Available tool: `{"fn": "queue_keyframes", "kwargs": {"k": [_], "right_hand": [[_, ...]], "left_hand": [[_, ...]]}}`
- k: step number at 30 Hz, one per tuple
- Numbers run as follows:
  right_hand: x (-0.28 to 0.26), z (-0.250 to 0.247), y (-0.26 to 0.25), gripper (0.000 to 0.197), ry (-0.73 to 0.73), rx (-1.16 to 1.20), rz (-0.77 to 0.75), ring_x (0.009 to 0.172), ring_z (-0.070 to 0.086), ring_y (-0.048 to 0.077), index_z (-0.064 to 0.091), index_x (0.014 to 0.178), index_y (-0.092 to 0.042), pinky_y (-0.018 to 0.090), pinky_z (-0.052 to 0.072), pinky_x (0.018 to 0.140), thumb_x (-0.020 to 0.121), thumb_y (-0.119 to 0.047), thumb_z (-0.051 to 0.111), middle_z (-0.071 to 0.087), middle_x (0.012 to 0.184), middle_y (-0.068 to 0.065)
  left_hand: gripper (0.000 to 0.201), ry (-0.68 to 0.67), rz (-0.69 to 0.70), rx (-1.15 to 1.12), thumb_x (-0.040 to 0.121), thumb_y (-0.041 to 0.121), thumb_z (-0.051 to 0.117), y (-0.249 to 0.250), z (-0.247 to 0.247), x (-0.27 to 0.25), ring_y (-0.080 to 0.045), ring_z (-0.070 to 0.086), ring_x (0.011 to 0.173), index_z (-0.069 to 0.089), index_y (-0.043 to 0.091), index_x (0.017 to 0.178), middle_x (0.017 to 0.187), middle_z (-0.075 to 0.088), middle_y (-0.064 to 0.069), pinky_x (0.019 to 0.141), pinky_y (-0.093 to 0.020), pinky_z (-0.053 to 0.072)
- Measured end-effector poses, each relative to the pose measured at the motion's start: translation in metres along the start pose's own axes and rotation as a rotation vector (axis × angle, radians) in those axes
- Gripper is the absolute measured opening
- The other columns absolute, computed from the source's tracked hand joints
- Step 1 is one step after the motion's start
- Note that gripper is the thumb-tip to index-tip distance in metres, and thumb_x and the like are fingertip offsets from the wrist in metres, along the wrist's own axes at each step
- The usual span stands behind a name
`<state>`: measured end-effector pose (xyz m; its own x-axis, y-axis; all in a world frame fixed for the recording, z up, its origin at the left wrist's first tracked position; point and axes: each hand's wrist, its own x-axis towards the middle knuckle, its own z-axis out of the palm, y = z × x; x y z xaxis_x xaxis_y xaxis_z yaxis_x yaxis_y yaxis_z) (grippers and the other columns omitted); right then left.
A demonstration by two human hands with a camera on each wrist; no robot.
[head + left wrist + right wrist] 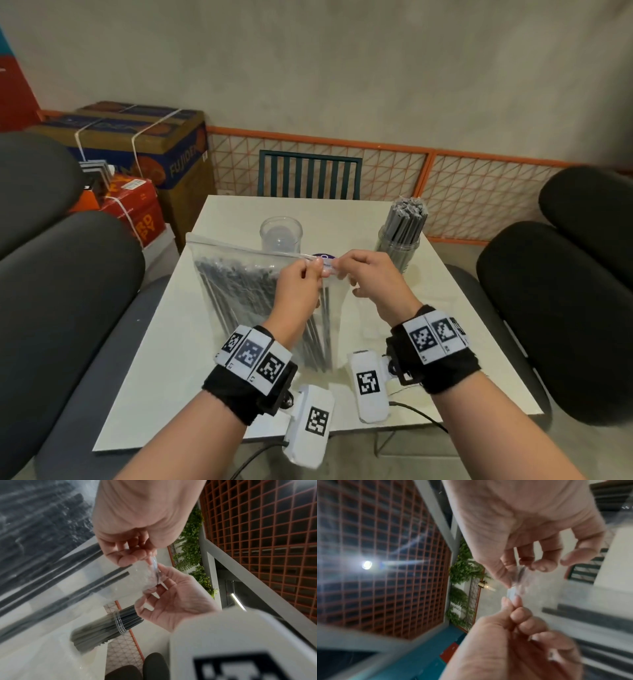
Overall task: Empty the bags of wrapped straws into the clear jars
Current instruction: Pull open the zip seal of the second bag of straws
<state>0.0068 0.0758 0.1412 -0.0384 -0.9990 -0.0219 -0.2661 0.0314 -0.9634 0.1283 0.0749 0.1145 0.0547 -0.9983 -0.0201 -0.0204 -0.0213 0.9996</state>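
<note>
A clear zip bag [239,284] full of dark wrapped straws stands upright on the white table [171,359]. My left hand [313,265] and right hand [339,265] both pinch its zip strip near the top right corner, thumbs and fingers close together. The left wrist view shows my left hand [130,558] and right hand [161,577] on the strip of the bag [51,574]. Behind the bag stands an empty clear jar [281,234]. A second jar [399,245], at the back right, is packed with grey straws, and appears as the filled jar [111,626] in the left wrist view.
Dark padded seats flank the table on the left [51,274] and right [565,291]. A green slatted chair [308,178] and an orange mesh fence [479,192] stand behind it. Cardboard boxes [144,144] are stacked at the back left. A small round purple object [323,256] lies behind my hands.
</note>
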Motion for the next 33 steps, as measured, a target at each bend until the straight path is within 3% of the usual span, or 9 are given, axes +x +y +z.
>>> {"fn": "queue_keyframes", "kwargs": {"k": [5,9,12,18,21,25,27,30,33], "right_hand": [[0.007,0.013,-0.002,0.018,0.057,0.183,0.202,0.052,0.044,0.009,0.062,0.068,-0.015,0.023,0.033,0.053,0.086,-0.01,0.059,0.054,0.061,-0.002],[0.016,0.025,0.001,0.028,0.129,0.135,0.142,0.055,0.042,0.012,0.061,0.06,-0.016,0.021,0.031,0.049,0.087,-0.01,0.059,0.055,0.064,0.002],[0.028,0.024,0.005,0.037,0.239,0.014,0.055,0.051,0.041,0.006,0.057,0.052,-0.02,0.021,0.031,0.05,0.087,-0.009,0.059,0.052,0.053,-0.009],[0.031,0.013,-0.004,0.012,-0.138,-0.264,-0.11,0.082,0.058,0.007,0.069,0.085,-0.011,0.022,0.044,0.081,0.088,-0.02,0.061,0.067,0.084,-0.002],[0.034,0.01,-0.007,0.014,-0.168,-0.36,-0.197,0.074,0.056,0.006,0.07,0.082,-0.011,0.022,0.044,0.077,0.089,-0.02,0.061,0.066,0.077,-0.002],[0.037,0.007,-0.007,0.015,-0.203,-0.402,-0.203,0.069,0.054,0.004,0.07,0.079,-0.012,0.02,0.043,0.073,0.089,-0.02,0.062,0.063,0.069,-0.007],[0.04,0.006,-0.007,0.015,-0.152,-0.399,-0.191,0.072,0.058,0.008,0.069,0.078,-0.015,0.024,0.047,0.075,0.089,-0.019,0.061,0.066,0.07,-0.005],[0.051,0.001,-0.008,0.016,0.07,-0.425,-0.127,0.065,0.056,0.006,0.069,0.081,-0.017,0.023,0.045,0.063,0.091,-0.017,0.057,0.07,0.081,0.0],[0.053,0.003,-0.011,0.014,0.053,-0.649,-0.137,0.088,0.059,0.012,0.069,0.094,-0.026,0.034,0.043,0.085,0.092,-0.029,0.055,0.07,0.102,-0.007]], "left_hand": [[0.028,-0.031,-0.074,-0.063,0.097,0.024,0.045,0.0,0.0,0.001,-0.011,0.038,0.05,0.057,0.008,0.078,0.057,0.043,0.001,0.049,-0.022,0.037],[0.028,-0.048,-0.09,-0.086,0.098,0.022,0.044,0.002,-0.008,0.004,-0.009,0.038,0.049,0.057,0.009,0.076,0.057,0.043,0.002,0.049,-0.021,0.036],[0.032,-0.106,-0.065,-0.045,0.097,0.021,0.044,-0.001,-0.005,-0.003,-0.005,0.039,0.042,0.055,0.011,0.07,0.054,0.043,0.002,0.048,-0.021,0.036],[0.03,-0.186,-0.098,-0.035,0.096,0.025,0.047,-0.001,-0.018,0.002,-0.009,0.047,0.05,0.059,0.013,0.072,0.058,0.051,0.002,0.05,-0.022,0.038],[0.029,-0.179,-0.127,-0.039,0.095,0.029,0.049,0.003,-0.025,0.006,-0.009,0.051,0.051,0.063,0.012,0.076,0.06,0.054,0.001,0.047,-0.021,0.043],[0.024,-0.027,-0.165,-0.138,0.097,0.026,0.045,0.006,-0.04,0.016,-0.011,0.052,0.051,0.056,0.011,0.08,0.061,0.053,-0.001,0.042,-0.02,0.046],[0.025,-0.031,-0.154,-0.134,0.097,0.023,0.043,0.006,-0.042,0.017,-0.012,0.051,0.052,0.053,0.013,0.077,0.062,0.05,-0.001,0.042,-0.02,0.045],[0.029,-0.05,-0.128,-0.112,0.097,0.019,0.043,0.004,-0.038,0.014,-0.01,0.051,0.049,0.052,0.013,0.071,0.059,0.048,-0.002,0.043,-0.021,0.042],[0.029,-0.064,-0.131,-0.069,0.097,0.02,0.045,-0.001,-0.036,0.013,-0.01,0.05,0.051,0.054,0.013,0.071,0.06,0.05,-0.001,0.045,-0.02,0.042]]}}
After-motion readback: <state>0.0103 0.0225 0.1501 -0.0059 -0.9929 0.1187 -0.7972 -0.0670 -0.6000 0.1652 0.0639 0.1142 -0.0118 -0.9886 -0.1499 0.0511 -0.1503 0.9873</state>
